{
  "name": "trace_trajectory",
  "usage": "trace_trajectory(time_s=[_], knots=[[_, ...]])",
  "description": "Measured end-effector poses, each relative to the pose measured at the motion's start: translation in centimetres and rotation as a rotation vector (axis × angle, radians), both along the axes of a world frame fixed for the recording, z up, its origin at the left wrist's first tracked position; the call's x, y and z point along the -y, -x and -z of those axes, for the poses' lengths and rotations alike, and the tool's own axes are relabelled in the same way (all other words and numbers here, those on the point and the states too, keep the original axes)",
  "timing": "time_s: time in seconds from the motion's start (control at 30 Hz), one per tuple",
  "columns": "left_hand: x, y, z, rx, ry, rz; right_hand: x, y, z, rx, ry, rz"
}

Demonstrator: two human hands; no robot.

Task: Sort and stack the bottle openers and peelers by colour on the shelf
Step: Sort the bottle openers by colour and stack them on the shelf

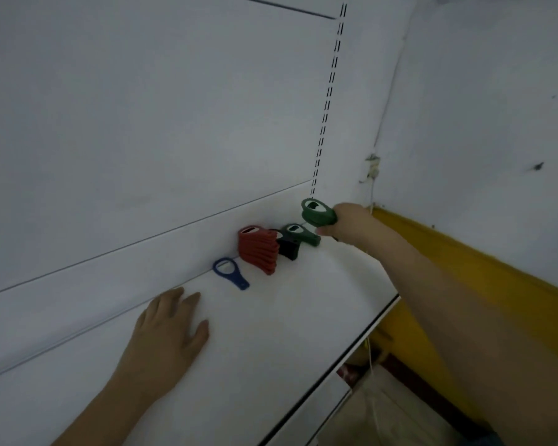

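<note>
Head view of a white shelf (pixel 271 333) set against a white panelled back wall (pixel 142 123), seen from above and to the right. The right hand (pixel 348 222) reaches to the far right end of the shelf, its fingers curled round a small stack of green bottle openers (pixel 316 212) held raised above the shelf surface, ring ends pointing toward the wall. Just below and left of it, a single green bottle opener (pixel 300 234) lies atop a short dark stack (pixel 287 247), whose colour cannot be told in the dim light. Touching that stack on its left is a fanned stack of red bottle openers (pixel 258 249), close to the back wall. Left of the red stack, and apart from it, a single blue bottle opener (pixel 230 273) lies flat on the shelf, ring end toward the wall. The left hand (pixel 171 326) rests palm down on the shelf, fingers straight and slightly spread, holding nothing, near the blue opener but not touching it. A slotted shelf upright (pixel 331 91) runs up the back wall. A yellow band (pixel 464 268) runs along the base of the right-hand wall.
</note>
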State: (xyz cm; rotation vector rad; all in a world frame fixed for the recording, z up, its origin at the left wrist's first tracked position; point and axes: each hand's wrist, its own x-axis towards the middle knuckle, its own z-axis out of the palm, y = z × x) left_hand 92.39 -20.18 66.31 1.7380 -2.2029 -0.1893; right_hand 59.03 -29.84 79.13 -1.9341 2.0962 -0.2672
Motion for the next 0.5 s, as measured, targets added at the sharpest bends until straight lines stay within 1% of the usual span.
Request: trace_trajectory(time_s=[0.1,0.2,0.33,0.5], knots=[[0.2,-0.2,-0.1,-0.005,0.001,-0.018,4.1,-0.5,0.0,-0.059,-0.035,-0.015],[0.2,-0.2,0.0,-0.012,-0.002,-0.021,7.0,-1.6,0.8,-0.198,-0.056,-0.034],[0.1,-0.3,0.1,-0.027,0.005,-0.024,9.0,-2.3,2.5,-0.350,-0.103,-0.053],[0.2,-0.3,0.3,-0.026,0.020,-0.028,9.3,-1.9,3.8,-0.337,-0.123,-0.059]])
